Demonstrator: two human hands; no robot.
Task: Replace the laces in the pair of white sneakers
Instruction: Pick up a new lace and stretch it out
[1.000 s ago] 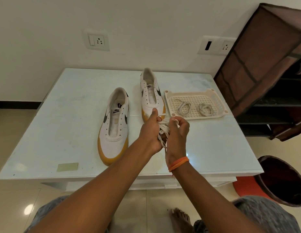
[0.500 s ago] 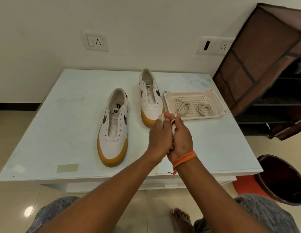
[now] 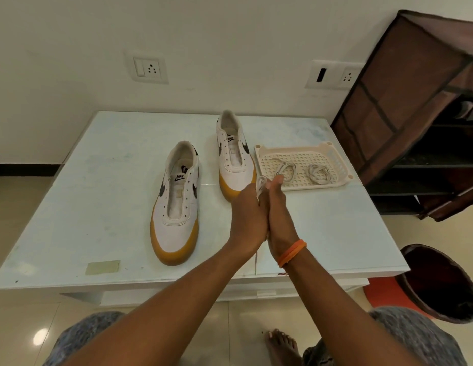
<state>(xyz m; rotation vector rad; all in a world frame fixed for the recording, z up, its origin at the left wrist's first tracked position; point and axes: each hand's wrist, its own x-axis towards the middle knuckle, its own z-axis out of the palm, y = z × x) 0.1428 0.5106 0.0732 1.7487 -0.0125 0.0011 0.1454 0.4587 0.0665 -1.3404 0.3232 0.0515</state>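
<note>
Two white sneakers with tan soles lie unlaced on the pale table point(image 3: 79, 207): the left sneaker point(image 3: 177, 204) nearer me, the right sneaker point(image 3: 234, 157) farther back. My left hand point(image 3: 247, 217) and my right hand point(image 3: 279, 215) are pressed together above the table, holding a bunched white lace point(image 3: 260, 184) between them. A loop of it sticks out above the fingers and one end hangs below the wrists. Two coiled laces point(image 3: 285, 171) point(image 3: 320, 173) lie in the cream tray point(image 3: 264, 154).
A piece of tape point(image 3: 103, 267) sticks near the table's front left edge. A brown fabric shoe rack point(image 3: 415, 101) stands at the right. A dark bin point(image 3: 438, 283) sits on the floor beside the table. My bare foot point(image 3: 281, 346) is below.
My hands closed together around the lace and shifted right and toward the tray. The bundle that showed between the fingers is now mostly hidden between my palms.
</note>
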